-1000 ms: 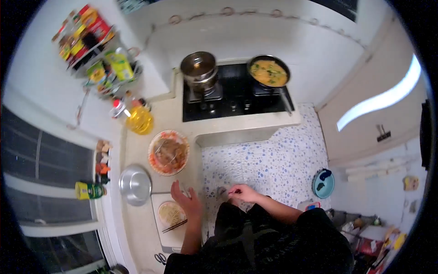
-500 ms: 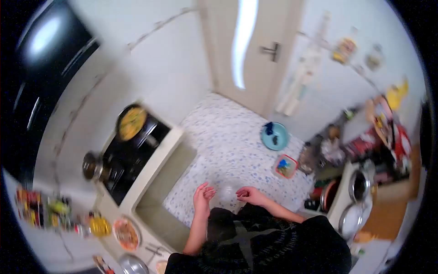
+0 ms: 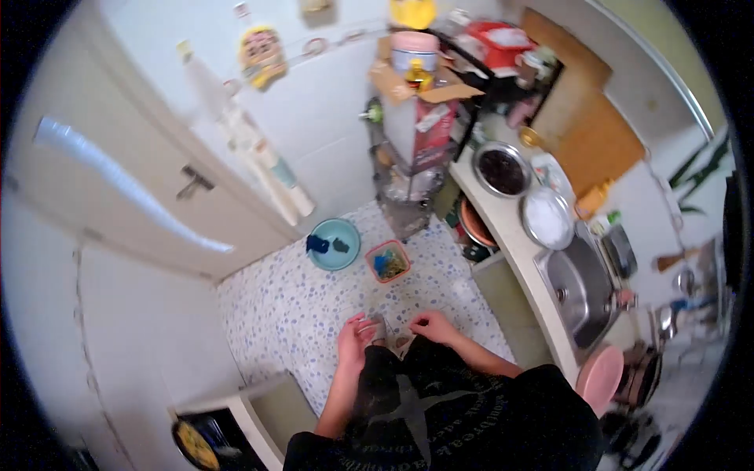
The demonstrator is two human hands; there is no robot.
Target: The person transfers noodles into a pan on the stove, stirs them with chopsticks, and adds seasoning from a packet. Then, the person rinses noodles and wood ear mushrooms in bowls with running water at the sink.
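Observation:
My left hand (image 3: 358,337) hovers in front of my body, fingers loosely bent and apart, with nothing visible in it. To its right is my right hand (image 3: 433,326), its fingers curled toward the thumb around a dark gap; I see no object there. Below and between the hands, parts of my feet in greyish footwear (image 3: 378,330) show against the speckled floor (image 3: 275,314). Ahead on that floor stand a turquoise basin (image 3: 348,257) with dark cloth-like pieces inside and a small red-rimmed bin (image 3: 404,272) holding blue and pale scraps.
On the right, a counter (image 3: 514,271) carries a metal bowl of dark contents (image 3: 503,169), a bowl of something white (image 3: 547,218) and a sink (image 3: 577,286). A pink basin (image 3: 601,380) sits near it. A door (image 3: 118,157) is at left; a pan (image 3: 194,444) sits lower left.
My view has swung right, from the stove side toward the sink counter. The basin and bin now appear further left. Both hands stay in front of my body, with nothing visibly picked up.

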